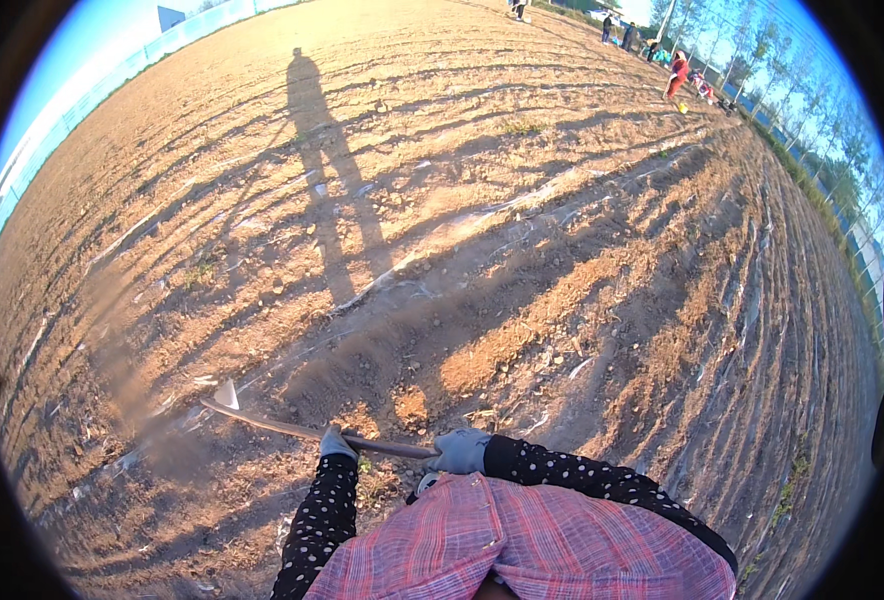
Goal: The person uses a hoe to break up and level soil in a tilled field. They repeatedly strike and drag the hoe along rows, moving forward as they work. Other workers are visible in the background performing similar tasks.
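Note:
A hoe with a long wooden handle [284, 427] lies across in front of my body, its pale metal blade [227, 395] at the far left end, close to the soil. My left hand [337, 442], in a grey glove, is closed around the middle of the handle. Near the butt end, at my waist, my right hand [460, 451] grips it in a matching glove. Beyond the hoe runs a shallow furrow [382, 352] of loose, darker soil. Whether the blade touches the ground is hard to tell.
Strips of plastic film [389, 276] lie along the ridged soil. A standing person's shadow [322, 142] falls across the rows ahead. A person in red [677, 75] bends at the far right, near a yellow object [683, 108]. Trees [779, 60] and a pale fence [112, 94] border the field.

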`<state>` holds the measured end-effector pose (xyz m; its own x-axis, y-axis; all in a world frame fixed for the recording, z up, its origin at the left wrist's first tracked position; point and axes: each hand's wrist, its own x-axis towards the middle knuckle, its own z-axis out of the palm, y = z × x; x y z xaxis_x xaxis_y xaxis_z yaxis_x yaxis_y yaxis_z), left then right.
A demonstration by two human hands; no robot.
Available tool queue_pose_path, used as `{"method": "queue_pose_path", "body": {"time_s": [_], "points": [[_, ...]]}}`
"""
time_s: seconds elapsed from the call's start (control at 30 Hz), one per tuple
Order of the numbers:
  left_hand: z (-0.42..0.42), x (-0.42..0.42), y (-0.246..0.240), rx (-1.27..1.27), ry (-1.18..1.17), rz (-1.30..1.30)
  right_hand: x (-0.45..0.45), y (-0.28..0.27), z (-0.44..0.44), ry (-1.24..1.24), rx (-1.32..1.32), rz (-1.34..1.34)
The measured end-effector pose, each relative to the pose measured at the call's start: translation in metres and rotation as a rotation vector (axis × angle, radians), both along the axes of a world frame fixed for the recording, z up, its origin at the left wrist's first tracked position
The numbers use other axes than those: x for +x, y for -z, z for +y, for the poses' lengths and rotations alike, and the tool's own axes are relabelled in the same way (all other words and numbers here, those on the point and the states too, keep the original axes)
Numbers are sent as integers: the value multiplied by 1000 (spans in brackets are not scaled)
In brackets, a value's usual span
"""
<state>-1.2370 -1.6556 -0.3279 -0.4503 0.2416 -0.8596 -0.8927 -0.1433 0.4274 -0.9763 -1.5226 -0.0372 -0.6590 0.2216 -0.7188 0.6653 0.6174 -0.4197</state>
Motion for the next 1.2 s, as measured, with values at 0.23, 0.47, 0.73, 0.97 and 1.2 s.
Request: {"method": "queue_pose_path", "body": {"time_s": [0.23,0.47,0.73,0.97,1.2], "points": [[58,149,21,-18,297,-468,109,-70,39,-13,141,-163],[111,161,-17,118,252,-619,148,-114,101,-31,218,-135],[155,202,-83,120,329,-479,177,-100,153,9,286,51],[177,222,-73,64,262,-443,192,-84,182,134,194,215],[163,218,-46,111,311,-354,196,-85,193,143,130,305]]}}
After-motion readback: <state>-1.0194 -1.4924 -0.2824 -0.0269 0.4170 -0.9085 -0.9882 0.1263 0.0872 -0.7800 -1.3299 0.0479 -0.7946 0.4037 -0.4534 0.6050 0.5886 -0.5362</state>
